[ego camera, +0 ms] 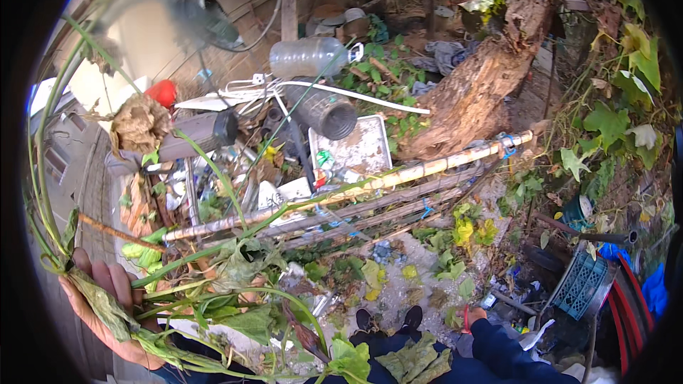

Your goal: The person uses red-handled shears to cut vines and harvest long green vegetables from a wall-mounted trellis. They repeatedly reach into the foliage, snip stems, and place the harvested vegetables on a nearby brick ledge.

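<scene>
At the lower left, my left hand (pixel 109 298) is closed around a bundle of green vine stems (pixel 197 261) with wilted leaves. The stems spread upward along the left rim and rightward across the view. My right hand (pixel 470 317) is low at the right, beside my dark sleeve, with a red band or handle at its fingers; what it grips is too small to tell. A large wilted leaf (pixel 416 360) hangs before my dark clothing. A rusty pole (pixel 373 184) lies slanted ahead, above several thin sticks tied with blue string.
A thick tree trunk (pixel 480 85) leans at the upper right. Ahead lie a clear plastic bottle (pixel 307 57), a dirty white tray (pixel 368 144), a corrugated black pipe (pixel 323 106) and white cable. A teal crate (pixel 580 285) stands at the right near red curved bars (pixel 624 309).
</scene>
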The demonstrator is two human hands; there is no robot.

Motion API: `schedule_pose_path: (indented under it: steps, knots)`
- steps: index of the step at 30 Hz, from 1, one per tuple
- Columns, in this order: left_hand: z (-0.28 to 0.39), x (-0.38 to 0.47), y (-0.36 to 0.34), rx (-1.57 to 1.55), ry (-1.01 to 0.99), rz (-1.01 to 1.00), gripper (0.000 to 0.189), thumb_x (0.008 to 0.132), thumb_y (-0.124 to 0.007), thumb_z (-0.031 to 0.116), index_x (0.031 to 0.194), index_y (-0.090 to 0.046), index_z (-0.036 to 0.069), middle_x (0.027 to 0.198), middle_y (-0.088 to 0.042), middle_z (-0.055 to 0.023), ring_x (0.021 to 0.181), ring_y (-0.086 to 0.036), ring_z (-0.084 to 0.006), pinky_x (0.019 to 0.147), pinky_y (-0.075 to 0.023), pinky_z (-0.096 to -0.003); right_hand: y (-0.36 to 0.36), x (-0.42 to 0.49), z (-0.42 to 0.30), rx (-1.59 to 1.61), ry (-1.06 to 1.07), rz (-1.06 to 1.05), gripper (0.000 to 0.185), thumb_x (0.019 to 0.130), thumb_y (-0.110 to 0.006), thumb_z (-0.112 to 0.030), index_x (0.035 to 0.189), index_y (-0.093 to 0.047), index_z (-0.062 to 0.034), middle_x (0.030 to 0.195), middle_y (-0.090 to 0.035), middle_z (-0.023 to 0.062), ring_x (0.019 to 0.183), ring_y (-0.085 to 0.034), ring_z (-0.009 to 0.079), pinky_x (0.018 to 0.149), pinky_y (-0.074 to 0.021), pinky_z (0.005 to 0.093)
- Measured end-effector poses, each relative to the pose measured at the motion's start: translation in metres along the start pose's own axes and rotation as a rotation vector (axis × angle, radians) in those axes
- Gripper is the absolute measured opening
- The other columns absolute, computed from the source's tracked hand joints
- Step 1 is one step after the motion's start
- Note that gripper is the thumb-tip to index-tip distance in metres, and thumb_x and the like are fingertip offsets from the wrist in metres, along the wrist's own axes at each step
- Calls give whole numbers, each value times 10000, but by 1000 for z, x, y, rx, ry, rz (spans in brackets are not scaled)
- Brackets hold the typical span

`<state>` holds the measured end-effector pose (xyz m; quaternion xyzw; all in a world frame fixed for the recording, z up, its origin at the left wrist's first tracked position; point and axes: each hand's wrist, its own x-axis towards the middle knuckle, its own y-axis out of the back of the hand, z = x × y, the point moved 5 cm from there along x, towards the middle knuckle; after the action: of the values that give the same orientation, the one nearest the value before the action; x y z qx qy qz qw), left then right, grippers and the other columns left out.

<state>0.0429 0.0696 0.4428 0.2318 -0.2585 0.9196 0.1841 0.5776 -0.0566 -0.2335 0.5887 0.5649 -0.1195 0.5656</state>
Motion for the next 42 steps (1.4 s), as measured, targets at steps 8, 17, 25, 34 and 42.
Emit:
schedule_pose_path:
  steps: [8,17,25,34,42]
  knots:
    - [-18,130,155,-305,136,-453,239,987,-565,329,1079,-581,109,787,-459,32,634,-379,-60,500,-277,-216,-30,-31,-18,275,-152,25,437,700,-840,-313,857,-674,59,741,-670,192,620,-693,365,475,-595,485]
    - [-42,190,325,-224,220,46,299,1012,-527,347,783,-443,174,645,-320,66,516,-274,-45,432,-192,-235,-118,-97,-190,323,101,-278,325,799,-774,-239,951,-617,1,720,-620,97,642,-663,277,459,-579,452]
    - [-37,194,427,57,224,463,254,996,-551,358,845,-491,162,696,-390,55,523,-312,-22,447,-233,-199,-175,-266,-424,1079,598,-923,351,898,-661,-394,962,-570,-61,1026,-655,158,909,-694,371,815,-546,486]
    - [-20,161,524,56,228,487,222,975,-584,364,907,-536,158,731,-428,53,510,-320,-34,447,-229,-209,-190,-361,-565,1340,592,-1244,242,887,-676,-321,930,-619,-90,1083,-647,115,1080,-609,350,953,-459,523]
    - [3,104,608,289,285,699,310,937,-621,446,1082,-600,172,788,-541,36,535,-431,-57,451,-308,-221,-132,-527,-658,1108,1168,-1437,174,884,-622,-217,919,-586,-50,902,-596,115,844,-589,263,839,-468,473]
